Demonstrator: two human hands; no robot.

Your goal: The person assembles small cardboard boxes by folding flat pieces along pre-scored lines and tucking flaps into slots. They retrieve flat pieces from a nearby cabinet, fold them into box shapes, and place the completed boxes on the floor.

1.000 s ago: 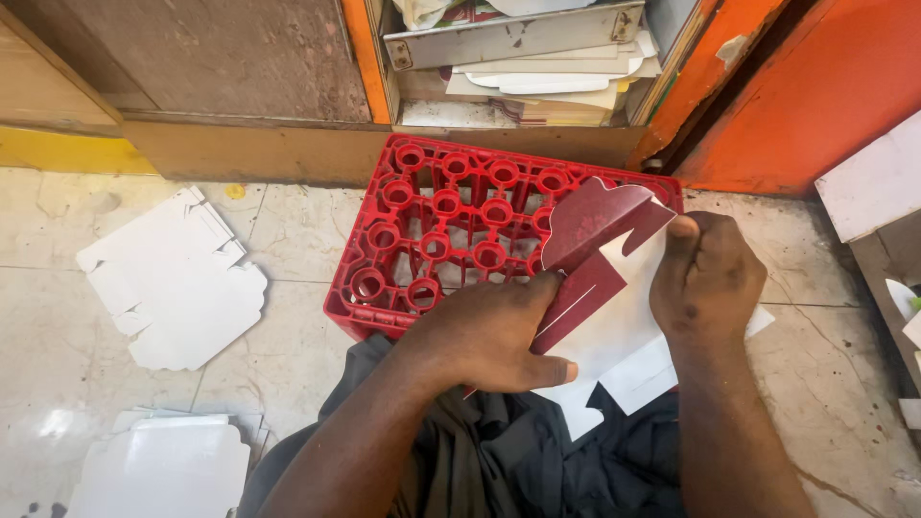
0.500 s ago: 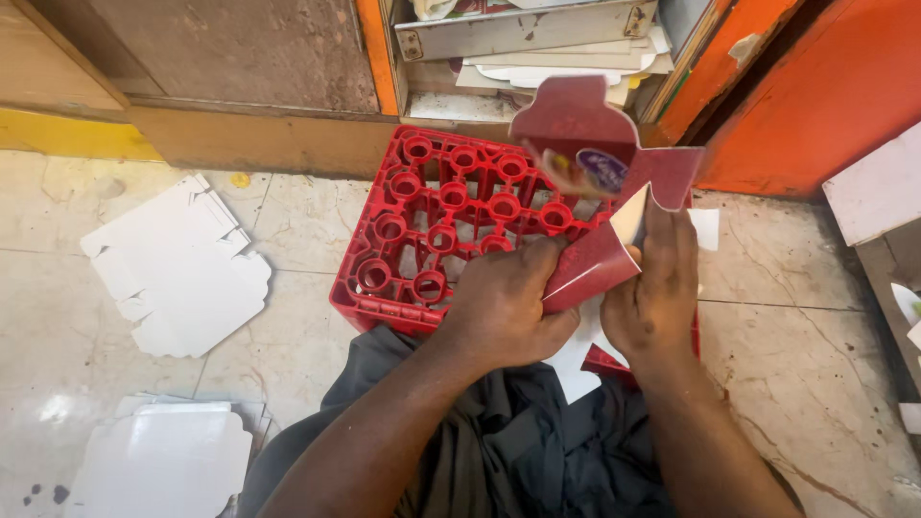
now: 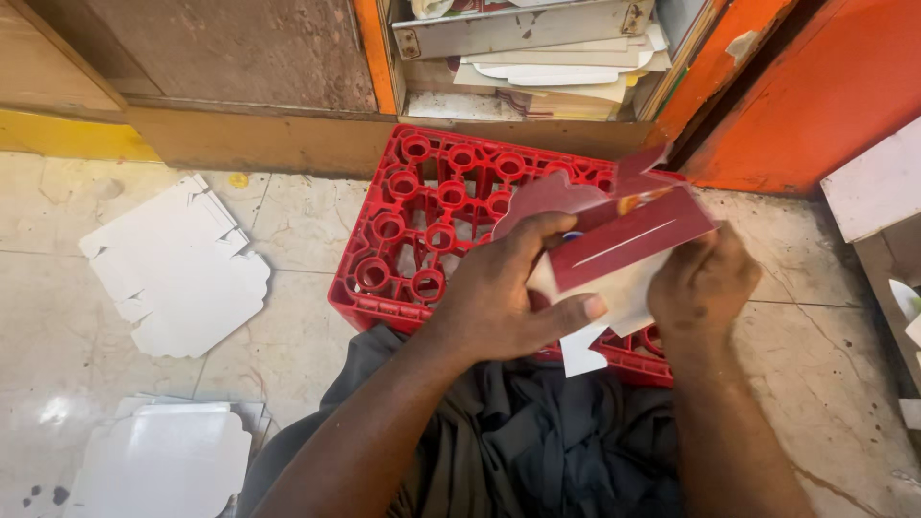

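Note:
A dark red cardboard box blank [image 3: 628, 240], white on its inner side, is held in both hands above a red plastic crate [image 3: 422, 225]. My left hand [image 3: 508, 297] grips its left side, fingers over the top flap and thumb along the lower edge. My right hand [image 3: 700, 283] holds the right side, fingers curled behind the card. A thin slit shows on the red panel. The blank is partly folded, with a rounded flap sticking up at the left.
Flat white box blanks lie on the tiled floor at the left [image 3: 177, 269] and lower left [image 3: 163, 460]. Stacked card sheets [image 3: 556, 72] fill a shelf behind the crate. An orange wall [image 3: 815, 86] and a white box [image 3: 878, 187] stand at the right.
The red blank has been turned and lowered from an upright, opened-out position to a flatter one across both hands. My hands shifted slightly right over the crate.

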